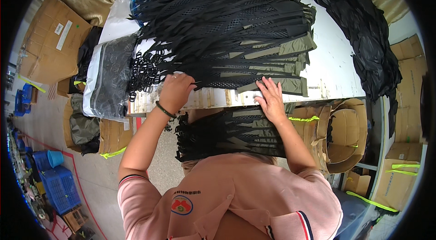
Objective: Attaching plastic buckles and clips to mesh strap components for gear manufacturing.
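Observation:
A thick layered pile of black mesh and olive fabric straps [254, 36] lies on the white table, tapered black ends to the left. My left hand [176, 92] is closed in a pinch at the black tip of the nearest strap. Flat on the near edge of that strap's olive end rests my right hand [272, 100], its fingers apart. Small black plastic buckles [146, 71] are heaped left of the strap tips. More straps [236, 133] lie across my lap, below the table edge.
A plastic bag of black buckles [111, 74] overhangs the table's left side. Black fabric [359, 36] is heaped at the right. Cardboard boxes [50, 42] stand at the left, with another open carton [347, 133] below the table's right part. Blue crates [61, 188] sit farther left.

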{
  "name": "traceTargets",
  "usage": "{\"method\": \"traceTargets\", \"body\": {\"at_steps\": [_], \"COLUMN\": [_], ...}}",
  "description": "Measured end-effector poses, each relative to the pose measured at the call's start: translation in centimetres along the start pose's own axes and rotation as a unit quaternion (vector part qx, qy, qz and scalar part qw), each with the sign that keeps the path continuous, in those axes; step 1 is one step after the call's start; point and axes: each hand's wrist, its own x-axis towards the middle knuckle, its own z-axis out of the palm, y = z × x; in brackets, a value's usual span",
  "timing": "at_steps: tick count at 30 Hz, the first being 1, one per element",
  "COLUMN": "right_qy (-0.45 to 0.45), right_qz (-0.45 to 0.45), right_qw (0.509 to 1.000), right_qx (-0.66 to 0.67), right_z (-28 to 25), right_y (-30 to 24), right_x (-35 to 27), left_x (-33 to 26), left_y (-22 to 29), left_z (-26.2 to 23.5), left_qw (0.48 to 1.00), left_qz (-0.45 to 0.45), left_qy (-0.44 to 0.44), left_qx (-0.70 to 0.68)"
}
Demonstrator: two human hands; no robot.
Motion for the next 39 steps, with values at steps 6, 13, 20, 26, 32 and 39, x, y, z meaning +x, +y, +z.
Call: {"method": "traceTargets", "body": {"at_steps": [6, 13, 20, 26, 32, 39], "right_qy": [0.005, 0.061, -0.212, -0.178, -0.204, -0.219], "right_qz": [-0.021, -0.041, -0.086, -0.137, -0.129, -0.108], "right_qw": [0.999, 0.996, 0.916, 0.929, 0.929, 0.925], "right_qx": [-0.032, -0.053, 0.329, 0.295, 0.279, 0.289], "right_z": [-1.1, -2.1, 4.5, 6.6, 8.0, 8.5], "right_y": [2.2, -2.3, -13.2, -11.7, -12.2, -11.6], "right_x": [-0.8, 2.2, 6.3, 7.8, 8.8, 8.5], "left_x": [-2.4, -5.2, -4.3, -5.1, -3.5, -4.0], "left_y": [0.9, 0.7, 3.0, -4.1, -8.0, -9.1], "left_z": [-2.1, -1.5, 0.6, -2.3, -1.4, -1.5], "left_qw": [0.866, 0.768, 0.791, 0.939, 0.940, 0.946], "left_qz": [-0.282, -0.371, -0.285, -0.305, -0.340, -0.318], "left_qy": [-0.211, -0.168, -0.082, 0.033, 0.006, -0.057], "left_qx": [-0.356, -0.495, -0.535, -0.157, 0.040, 0.014]}}
